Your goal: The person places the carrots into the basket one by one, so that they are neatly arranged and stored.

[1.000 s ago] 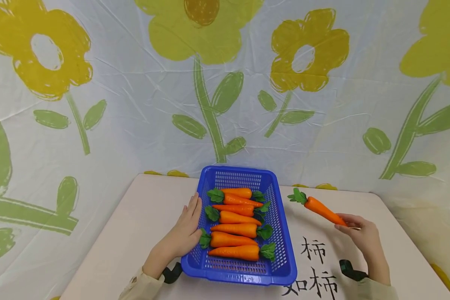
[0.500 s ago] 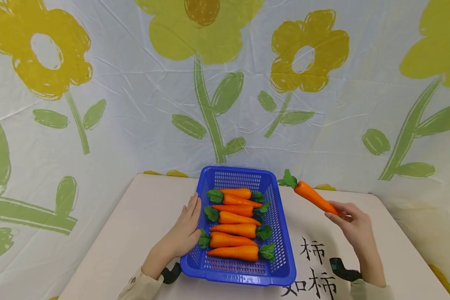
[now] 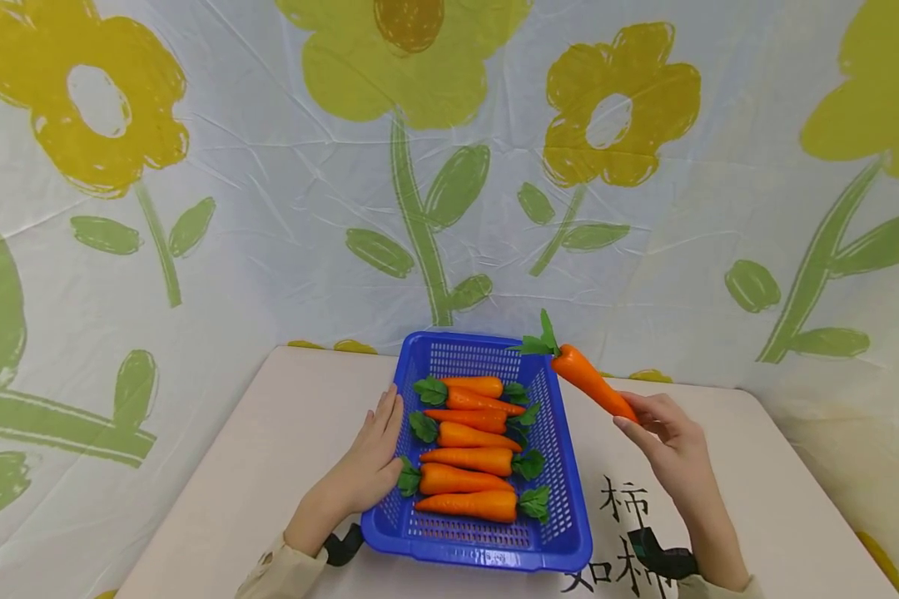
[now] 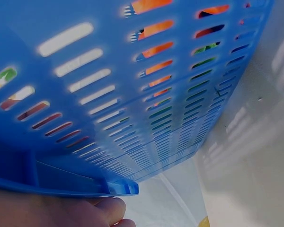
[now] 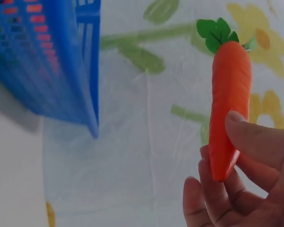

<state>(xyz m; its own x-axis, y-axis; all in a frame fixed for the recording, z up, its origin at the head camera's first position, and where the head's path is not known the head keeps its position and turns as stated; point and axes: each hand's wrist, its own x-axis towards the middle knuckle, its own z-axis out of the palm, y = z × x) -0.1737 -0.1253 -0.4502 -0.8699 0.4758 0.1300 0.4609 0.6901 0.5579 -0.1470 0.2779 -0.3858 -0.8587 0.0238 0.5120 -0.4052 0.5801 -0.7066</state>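
In the head view a blue plastic basket (image 3: 478,556) stands on the table, with several orange carrots (image 3: 475,434) with green leaf tops laid crosswise inside. My left hand (image 3: 367,466) rests along the basket's left rim, fingers fairly straight. From the left wrist the slotted basket wall (image 4: 132,109) fills most of the view, and fingers (image 4: 111,210) show at the rim. My right hand (image 3: 667,441) pinches another carrot (image 3: 592,381) near its tapered tip, between thumb and fingers. This carrot is raised, its leaves overlapping the basket's far right corner in the head view.
Black brush-style characters (image 3: 623,499) mark the pale table (image 3: 270,466) right of the basket. Behind the table hangs a white sheet (image 3: 285,208) printed with yellow flowers. Each wrist carries a black strap mount (image 3: 659,556).
My right hand has moved left and upward with its carrot, bringing the leafy end over the basket's right edge. My left hand and the basket stay in place.
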